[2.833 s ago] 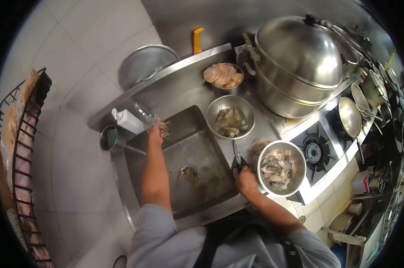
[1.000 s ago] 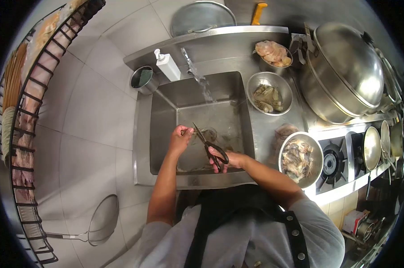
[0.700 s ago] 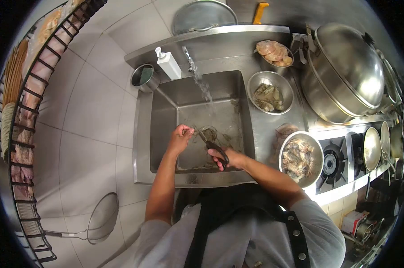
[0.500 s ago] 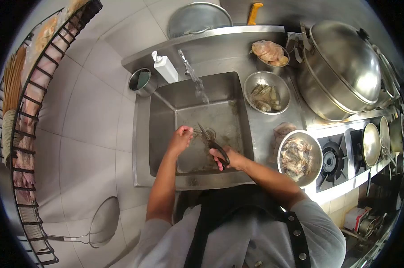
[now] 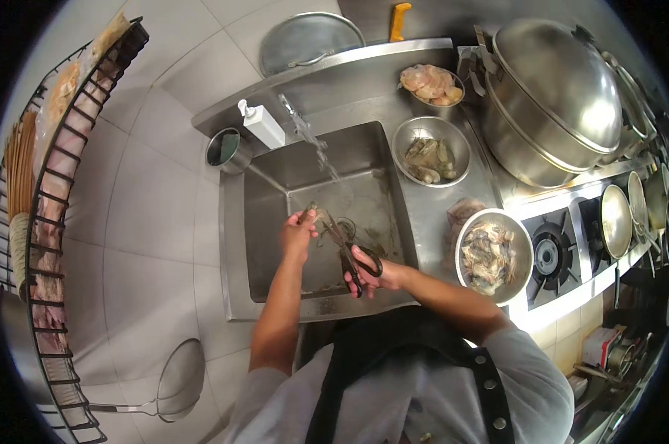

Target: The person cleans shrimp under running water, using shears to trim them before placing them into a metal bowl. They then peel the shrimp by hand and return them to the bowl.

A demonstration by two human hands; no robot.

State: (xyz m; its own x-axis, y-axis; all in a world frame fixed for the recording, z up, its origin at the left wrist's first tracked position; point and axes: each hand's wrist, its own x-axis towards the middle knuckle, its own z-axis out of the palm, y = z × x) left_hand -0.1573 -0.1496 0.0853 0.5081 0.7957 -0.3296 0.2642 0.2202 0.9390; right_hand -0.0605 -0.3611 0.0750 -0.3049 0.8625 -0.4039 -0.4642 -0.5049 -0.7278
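Note:
Over the sink [image 5: 268,222], my left hand [image 5: 298,235] pinches a shrimp [image 5: 316,213] between thumb and fingers. My right hand [image 5: 364,272] grips a pair of black-handled scissors [image 5: 347,246], whose handles are spread apart and whose blades point up and left at the shrimp. Whether the blades touch the shrimp is hard to make out. Dark bits of debris lie on the sink floor beneath. To the right, a steel bowl [image 5: 467,155] holds several shrimp [image 5: 430,159]. Nearer to me, another bowl [image 5: 527,259] is heaped with pale and grey shrimp [image 5: 488,255].
Water runs from the faucet [image 5: 290,107] into the sink. Beside it stand a white pump bottle [image 5: 262,124] and a steel container [image 5: 229,152]. A container of raw meat [image 5: 430,83], a large lidded pot [image 5: 553,103] and a gas burner [image 5: 547,255] are on the right.
The scissors' handles have spread apart. A shrimp now shows clearly in my left hand, close to the blades. The whole view has shifted slightly.

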